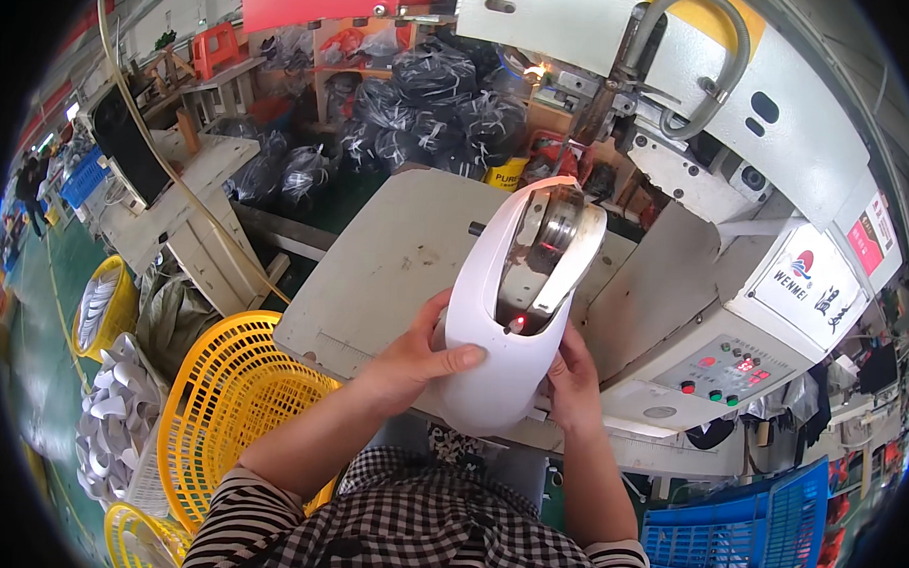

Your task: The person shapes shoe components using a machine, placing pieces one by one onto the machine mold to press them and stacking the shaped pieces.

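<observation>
A white shoe upper (492,370) is fitted over the metal post (554,242) of a machine, its rounded end toward me. Through its opening the post's metal roller and a small red light show. My left hand (422,358) is closed on the left side of the upper, thumb laid across the white surface and fingers partly hidden beneath. On the right side, my right hand (575,380) grips the upper's edge, with some of its fingers hidden. Just above the upper's far end hangs the machine's head (603,104).
The worktable (376,251) spreads around the post. At right stands a control box (737,369) with lit digits and buttons. A yellow basket (184,425) is at left, blue crates (736,539) at lower right. Black bags (431,103) are piled behind; white pieces (119,423) fill a container.
</observation>
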The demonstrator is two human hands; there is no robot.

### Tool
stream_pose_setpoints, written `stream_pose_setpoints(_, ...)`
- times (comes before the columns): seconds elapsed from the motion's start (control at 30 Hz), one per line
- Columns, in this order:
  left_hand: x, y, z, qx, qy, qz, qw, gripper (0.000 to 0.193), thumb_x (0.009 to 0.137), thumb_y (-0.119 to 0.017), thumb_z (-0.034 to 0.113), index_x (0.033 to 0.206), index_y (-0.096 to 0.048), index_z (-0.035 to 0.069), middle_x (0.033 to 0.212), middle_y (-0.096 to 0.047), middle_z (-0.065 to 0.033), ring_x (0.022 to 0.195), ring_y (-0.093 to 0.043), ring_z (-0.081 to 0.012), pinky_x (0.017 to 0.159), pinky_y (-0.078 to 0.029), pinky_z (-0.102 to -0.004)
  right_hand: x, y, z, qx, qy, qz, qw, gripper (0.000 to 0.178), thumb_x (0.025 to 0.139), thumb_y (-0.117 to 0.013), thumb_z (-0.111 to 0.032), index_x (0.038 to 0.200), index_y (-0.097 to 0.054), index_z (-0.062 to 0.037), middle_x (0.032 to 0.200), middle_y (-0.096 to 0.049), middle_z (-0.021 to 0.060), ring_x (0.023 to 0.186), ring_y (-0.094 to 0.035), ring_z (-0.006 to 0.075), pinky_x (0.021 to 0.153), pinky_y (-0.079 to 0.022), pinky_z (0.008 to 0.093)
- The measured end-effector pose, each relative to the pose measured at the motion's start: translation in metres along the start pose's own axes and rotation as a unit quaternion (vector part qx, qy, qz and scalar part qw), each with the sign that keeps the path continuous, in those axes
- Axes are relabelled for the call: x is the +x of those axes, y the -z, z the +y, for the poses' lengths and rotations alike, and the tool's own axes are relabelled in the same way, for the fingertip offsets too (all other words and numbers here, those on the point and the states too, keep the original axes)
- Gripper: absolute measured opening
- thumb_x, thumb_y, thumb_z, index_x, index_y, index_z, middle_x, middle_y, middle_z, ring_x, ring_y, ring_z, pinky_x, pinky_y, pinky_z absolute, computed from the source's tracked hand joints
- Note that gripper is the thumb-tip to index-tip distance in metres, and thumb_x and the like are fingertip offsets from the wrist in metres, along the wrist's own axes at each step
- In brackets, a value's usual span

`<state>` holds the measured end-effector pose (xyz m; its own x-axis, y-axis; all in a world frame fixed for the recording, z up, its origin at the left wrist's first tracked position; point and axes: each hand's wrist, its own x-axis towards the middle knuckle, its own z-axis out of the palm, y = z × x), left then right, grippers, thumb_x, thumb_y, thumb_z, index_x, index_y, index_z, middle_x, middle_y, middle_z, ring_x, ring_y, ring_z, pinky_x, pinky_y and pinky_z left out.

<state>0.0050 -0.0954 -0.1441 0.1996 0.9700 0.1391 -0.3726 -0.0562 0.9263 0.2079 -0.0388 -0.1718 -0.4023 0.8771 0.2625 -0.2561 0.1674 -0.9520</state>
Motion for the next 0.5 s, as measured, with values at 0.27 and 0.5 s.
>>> stream_pose_setpoints(0.27, -0.027, -0.029, 0.011, 0.040, -0.020, 0.068, 0.997, 0.093, 0.068, -0.074, 0.023, 0.137, -0.015, 0.005, 0.130, -0.034, -0.0130, 0.121, -0.033, -0.0250, 0.101, -0.027, -0.0401, -0.009, -0.008, -0.015, 0.125, -0.032, -0.021, 0.991, 0.055, 0.091, -0.046, -0.014, 0.137, -0.019, -0.0002, 0.139, -0.028, 0.0124, 0.126, -0.028, 0.0204, 0.102, -0.023, 0.0303)
stream_pose_setpoints(0.5, -0.025, -0.014, 0.005, -0.003, -0.010, 0.020, 1.000, 0.101, 0.065, -0.077, 0.024, 0.137, -0.009, 0.005, 0.131, -0.031, -0.0145, 0.124, -0.030, -0.0259, 0.103, -0.024, -0.0418, -0.009, -0.014, -0.020, 0.097, 0.008, 0.010, 0.995, 0.057, 0.088, -0.048, -0.021, 0.135, -0.025, 0.0015, 0.133, -0.037, 0.0124, 0.121, -0.038, 0.0216, 0.100, -0.029, 0.0330)
